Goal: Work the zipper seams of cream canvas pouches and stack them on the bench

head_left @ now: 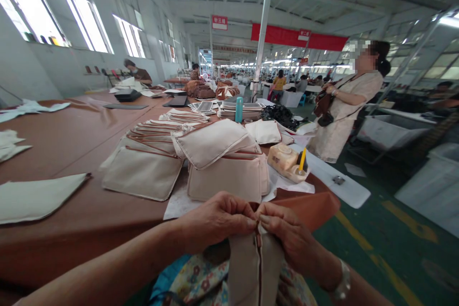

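Note:
A beige fabric piece (244, 267) with a dark zip or seam down its middle hangs over my lap. Its top edge is pinched by my left hand (225, 217), with thumb and fingers pressed together. Close beside it, fingertips almost touching, my right hand (287, 229) grips the same edge on the other side. Just beyond my hands lies a stack of beige pouches (225, 177) with brown edging. More beige pouches (143, 167) are fanned out to its left, and one pouch (211, 141) rests across both piles.
A brown-covered table (79, 153) extends ahead and left. On it stand a teal bottle (239, 109) and a tub (285, 158) with a yellow-handled tool (302, 160). A flat pouch (39, 196) lies at left. A person (351, 95) stands at right, holding a brown bag (323, 104).

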Demonstrator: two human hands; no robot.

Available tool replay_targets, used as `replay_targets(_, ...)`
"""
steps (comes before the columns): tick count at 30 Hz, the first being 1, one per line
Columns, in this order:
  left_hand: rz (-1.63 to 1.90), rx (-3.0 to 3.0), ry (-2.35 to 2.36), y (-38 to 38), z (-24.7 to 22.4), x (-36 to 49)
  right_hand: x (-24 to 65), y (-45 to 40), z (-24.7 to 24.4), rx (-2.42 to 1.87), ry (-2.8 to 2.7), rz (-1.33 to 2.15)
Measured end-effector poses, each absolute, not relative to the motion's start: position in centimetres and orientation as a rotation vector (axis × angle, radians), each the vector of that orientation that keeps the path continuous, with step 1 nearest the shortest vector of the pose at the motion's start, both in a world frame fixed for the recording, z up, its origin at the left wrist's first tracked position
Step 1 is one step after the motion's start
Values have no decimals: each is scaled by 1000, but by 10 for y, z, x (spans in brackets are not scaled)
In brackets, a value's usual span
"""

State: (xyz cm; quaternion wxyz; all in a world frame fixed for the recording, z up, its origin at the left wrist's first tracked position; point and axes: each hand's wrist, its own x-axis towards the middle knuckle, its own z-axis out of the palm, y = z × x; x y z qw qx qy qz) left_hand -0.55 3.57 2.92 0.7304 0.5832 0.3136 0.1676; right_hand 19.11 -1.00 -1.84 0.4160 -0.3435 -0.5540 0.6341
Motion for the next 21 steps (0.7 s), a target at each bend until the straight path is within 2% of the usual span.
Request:
replay_targets(4, 387, 1419, 774, 29, 29, -1, 191, -14, -5, -874, -1499, 1453)
replay_targets(11, 405, 1723, 898, 27, 30, 0, 188, -12, 5, -996, -1431, 1559)
replay_targets(21, 343, 1634, 835, 38, 25, 1, 190, -20, 4, -1175, -1481, 1374)
